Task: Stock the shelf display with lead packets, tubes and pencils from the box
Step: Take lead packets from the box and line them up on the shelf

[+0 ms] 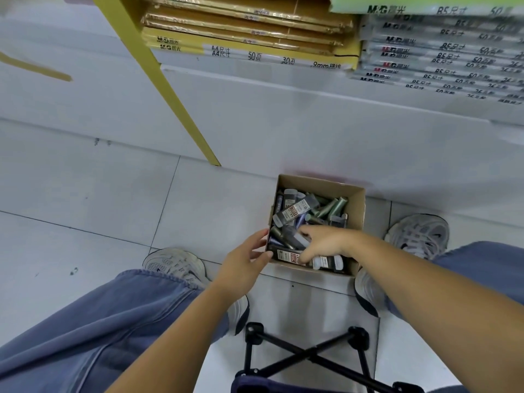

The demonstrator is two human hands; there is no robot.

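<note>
while my open left hand braces the box, right hand should pinch one near-edge lead packet; grip unclear.

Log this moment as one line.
stage: pick | left hand: touches box wall | right hand: in box over lead packets | grasp: unclear

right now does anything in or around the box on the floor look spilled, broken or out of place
Nothing looks spilled or damaged. The open brown cardboard box stands upright on the white tiled floor; its green tubes and dark lead packets just lie jumbled, crossing at all angles.
</note>
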